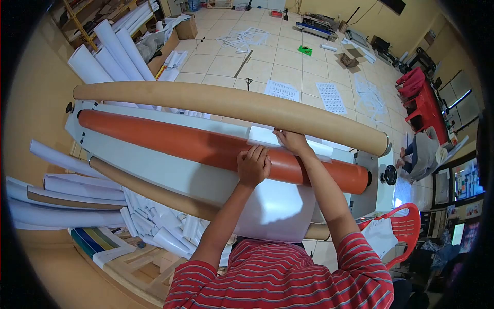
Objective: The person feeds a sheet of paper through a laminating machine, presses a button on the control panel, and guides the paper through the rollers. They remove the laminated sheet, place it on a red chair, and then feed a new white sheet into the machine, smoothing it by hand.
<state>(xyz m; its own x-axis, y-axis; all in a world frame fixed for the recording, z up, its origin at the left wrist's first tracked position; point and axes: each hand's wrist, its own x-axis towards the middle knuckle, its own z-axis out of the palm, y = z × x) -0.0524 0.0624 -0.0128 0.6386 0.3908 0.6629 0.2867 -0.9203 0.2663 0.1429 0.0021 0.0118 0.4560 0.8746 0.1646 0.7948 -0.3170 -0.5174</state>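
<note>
A long orange roller (170, 140) lies across a pale grey roller machine that looks like a laminator (154, 170). A glossy white sheet (278, 211) hangs on my side of the roller, against my waist. White material, curled like a sheet's end (265, 136), shows on the far side. My left hand (253, 166) rests on top of the roller, its fingers bent and pressed together; what is under them is hidden. Farther over, my right hand (292, 141) reaches across the roller with its fingers closed on the curled white sheet. Whether both white parts are one piece cannot be seen.
A brown cardboard tube (231, 100) spans the machine's far side, and a black hand knob (389, 175) is at its right end. White rolls (110, 56) lean at left. A red chair (404, 232) stands at right. Printed sheets (282, 90) and scissors (249, 82) lie on the floor. A person (424, 154) is at right.
</note>
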